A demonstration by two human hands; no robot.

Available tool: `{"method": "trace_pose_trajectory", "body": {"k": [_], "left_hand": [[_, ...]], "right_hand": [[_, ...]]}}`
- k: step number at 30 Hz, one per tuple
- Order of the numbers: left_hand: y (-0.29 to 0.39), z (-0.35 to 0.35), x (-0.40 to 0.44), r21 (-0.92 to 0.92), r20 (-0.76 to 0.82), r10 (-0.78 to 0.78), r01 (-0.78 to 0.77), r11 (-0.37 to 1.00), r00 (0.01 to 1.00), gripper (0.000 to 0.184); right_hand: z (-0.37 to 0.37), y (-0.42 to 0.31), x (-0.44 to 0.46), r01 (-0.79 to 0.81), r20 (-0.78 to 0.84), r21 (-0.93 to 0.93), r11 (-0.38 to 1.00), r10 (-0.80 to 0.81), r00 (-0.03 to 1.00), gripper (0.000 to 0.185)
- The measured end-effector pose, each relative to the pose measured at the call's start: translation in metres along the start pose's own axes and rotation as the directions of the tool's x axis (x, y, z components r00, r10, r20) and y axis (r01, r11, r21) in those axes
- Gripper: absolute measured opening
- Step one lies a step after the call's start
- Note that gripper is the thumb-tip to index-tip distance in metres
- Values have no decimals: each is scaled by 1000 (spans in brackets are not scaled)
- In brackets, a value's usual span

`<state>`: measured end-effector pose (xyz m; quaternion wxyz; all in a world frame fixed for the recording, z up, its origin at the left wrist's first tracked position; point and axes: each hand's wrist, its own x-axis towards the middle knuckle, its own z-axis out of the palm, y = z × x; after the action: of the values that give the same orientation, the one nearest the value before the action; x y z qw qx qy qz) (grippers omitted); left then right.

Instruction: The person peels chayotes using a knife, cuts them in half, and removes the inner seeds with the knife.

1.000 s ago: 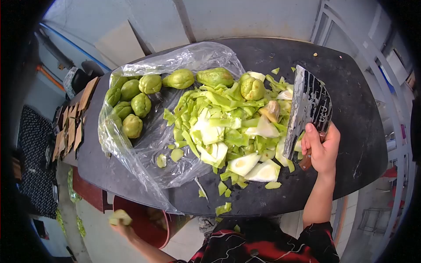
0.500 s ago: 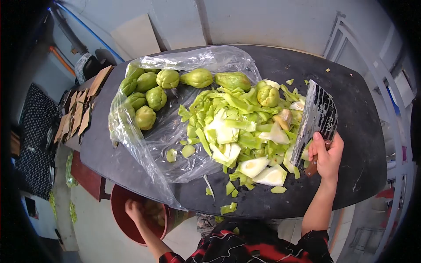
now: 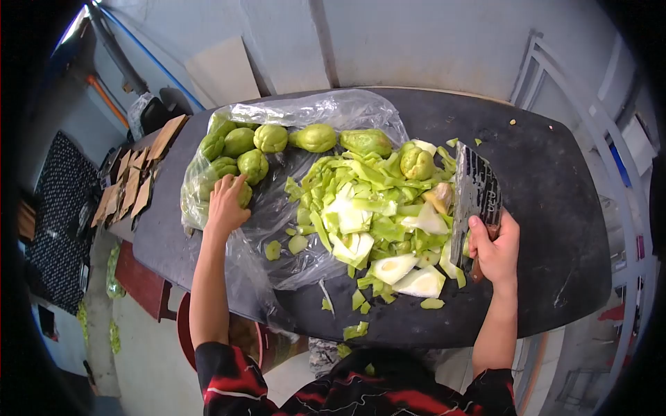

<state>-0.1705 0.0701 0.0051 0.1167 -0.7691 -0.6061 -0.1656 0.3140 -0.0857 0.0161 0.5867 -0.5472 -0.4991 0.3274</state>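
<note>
My left hand [image 3: 227, 206] lies over a green chayote [image 3: 244, 195] at the front of a cluster on the left, its fingers curled round the top. Most of that chayote is hidden under the hand. In my right hand [image 3: 494, 243] is a cleaver [image 3: 477, 191], gripped by its wooden handle with the broad, dark-patterned blade upright. The blade stands at the right edge of a heap of green peelings [image 3: 374, 180]. Pale cut chayote pieces [image 3: 422, 283] lie at the front of the heap, and a whole chayote [image 3: 417, 163] rests on its back right.
A clear plastic bag [image 3: 270, 260] spreads under the chayotes on the dark table [image 3: 548, 277]. Below the table's front left edge stands a red bucket [image 3: 185, 333]. Cardboard pieces [image 3: 132, 180] lie at the far left; a white metal railing [image 3: 590, 104] runs along the right.
My left hand has come up from the red bucket to the chayotes in the bag. My right hand and the cleaver have shifted slightly left and down.
</note>
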Motion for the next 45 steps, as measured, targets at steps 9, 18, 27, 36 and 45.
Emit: {"method": "trace_pose_trajectory", "body": {"k": [9,18,27,36,45], "left_hand": [[-13,2,14,361,249,5,-98,927,968,88],[-13,-1,27,392,373,70,-226,892,925,91],[-2,-13,17,250,279,214,-286,925,936,86],[58,11,-4,-912,159,-137,199,358,978,77],[125,-2,14,-619,119,-53,33,-785,991,67]], "right_hand": [[-3,3,-2,141,-7,-216,966,-146,989,19],[0,-1,-5,196,8,-207,958,-199,980,25],[-2,-4,-5,241,31,-257,936,-241,970,22],[7,-8,-9,331,56,-346,878,-332,941,21],[25,-13,-12,346,7,-370,862,-370,929,20]]}}
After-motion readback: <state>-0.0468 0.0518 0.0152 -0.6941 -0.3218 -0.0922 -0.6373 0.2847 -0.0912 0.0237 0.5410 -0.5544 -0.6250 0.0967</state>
